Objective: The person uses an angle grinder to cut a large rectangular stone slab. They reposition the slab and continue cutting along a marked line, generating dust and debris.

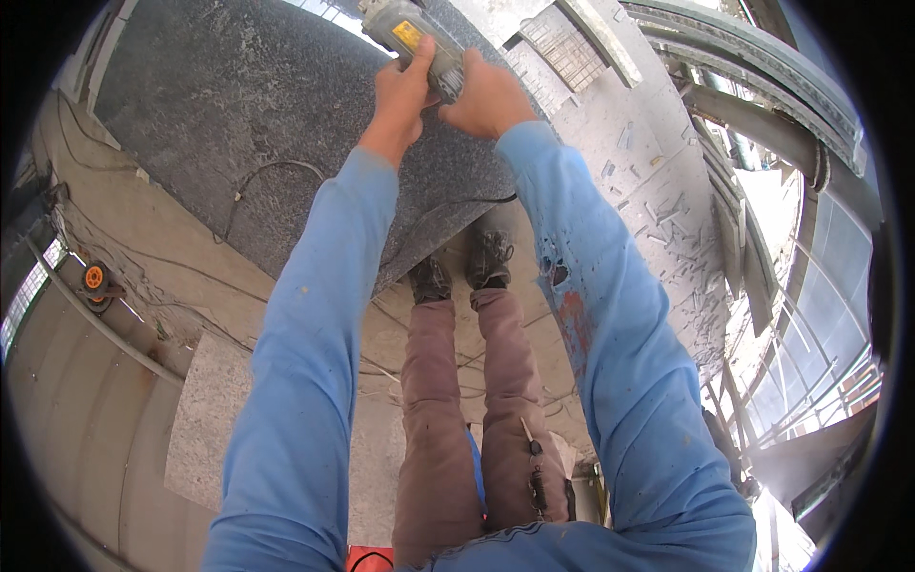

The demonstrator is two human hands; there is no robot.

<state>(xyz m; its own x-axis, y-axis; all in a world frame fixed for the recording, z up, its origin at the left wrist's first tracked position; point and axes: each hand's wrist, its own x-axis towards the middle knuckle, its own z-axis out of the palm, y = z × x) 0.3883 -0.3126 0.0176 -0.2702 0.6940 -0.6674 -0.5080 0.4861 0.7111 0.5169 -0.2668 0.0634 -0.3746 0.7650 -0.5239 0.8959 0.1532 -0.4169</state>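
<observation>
A grey, dusty angle grinder [386,21] with a yellow label is at the top edge of the head view, over a large dark grey stone slab [229,105]. Its front end is cut off by the frame. My left hand [400,100] is closed round the near part of its body, thumb lying up along the casing. My right hand [491,95] grips the same body from the right, fingers curled round it. Both arms reach forward in dusty blue sleeves; the right one has holes. A thin black cable [276,164] loops over the slab below my left hand.
On the right, a pale dusty surface [658,229] carries scattered chips, with metal beams [753,52] beyond it. Cables cross the floor near my shoes [491,250]. An orange-hubbed wheel [94,277] stands at the left, and a speckled pale slab [214,410] lies lower left.
</observation>
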